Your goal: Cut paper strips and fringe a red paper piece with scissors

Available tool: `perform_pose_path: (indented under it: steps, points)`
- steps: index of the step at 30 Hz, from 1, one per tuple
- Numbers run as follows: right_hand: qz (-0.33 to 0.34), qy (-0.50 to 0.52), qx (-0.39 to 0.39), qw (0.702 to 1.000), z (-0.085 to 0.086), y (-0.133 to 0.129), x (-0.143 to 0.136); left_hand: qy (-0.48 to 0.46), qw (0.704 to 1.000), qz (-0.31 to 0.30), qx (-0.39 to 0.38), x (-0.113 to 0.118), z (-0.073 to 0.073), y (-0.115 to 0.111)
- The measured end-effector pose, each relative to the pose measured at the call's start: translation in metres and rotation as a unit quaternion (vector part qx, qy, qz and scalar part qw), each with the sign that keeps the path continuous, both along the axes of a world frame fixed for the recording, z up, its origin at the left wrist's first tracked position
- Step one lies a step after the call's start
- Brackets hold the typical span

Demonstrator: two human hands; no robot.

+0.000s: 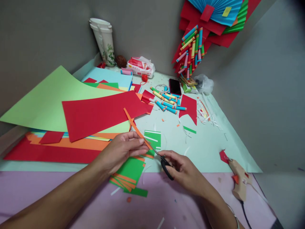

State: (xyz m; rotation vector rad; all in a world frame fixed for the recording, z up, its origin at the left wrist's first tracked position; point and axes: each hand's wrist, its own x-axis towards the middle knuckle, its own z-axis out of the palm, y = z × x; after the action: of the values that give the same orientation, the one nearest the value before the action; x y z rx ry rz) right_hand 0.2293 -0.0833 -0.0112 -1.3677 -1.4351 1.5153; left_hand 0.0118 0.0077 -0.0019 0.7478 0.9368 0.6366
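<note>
Between the thumb and fingers of my left hand (130, 144) is a long thin orange paper strip (133, 124), slanting up to the left. My right hand (182, 168) grips black-handled scissors (166, 167), whose blades meet the lower end of the strip. Just below my left hand lie green paper pieces with orange edges (131, 171). Another green piece with white strips (152, 138) rests behind the strip. A large red sheet (100, 116) lies beyond my left hand, on a light green sheet (54, 95).
Rolled paper tubes (170, 103) and a phone (175, 86) lie at the back centre. A glue gun (239, 181) with its cord is at the right. White cups (105, 43) and a tissue pack (141, 66) stand by the wall. Paper scraps (206, 113) lie at the right.
</note>
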Motion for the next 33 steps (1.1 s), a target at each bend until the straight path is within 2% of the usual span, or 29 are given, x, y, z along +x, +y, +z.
perform_pose_path:
  steps: [19,33]
  points:
    - [-0.005,-0.008,-0.016,1.0,0.0022,0.0007,-0.0018,0.009,1.0,-0.023,0.001,-0.0008,-0.0045,0.0006]
    - [-0.004,-0.004,-0.017,1.0,0.0027,0.001,-0.0027,0.023,0.999,-0.035,0.003,0.0014,-0.0009,-0.0011]
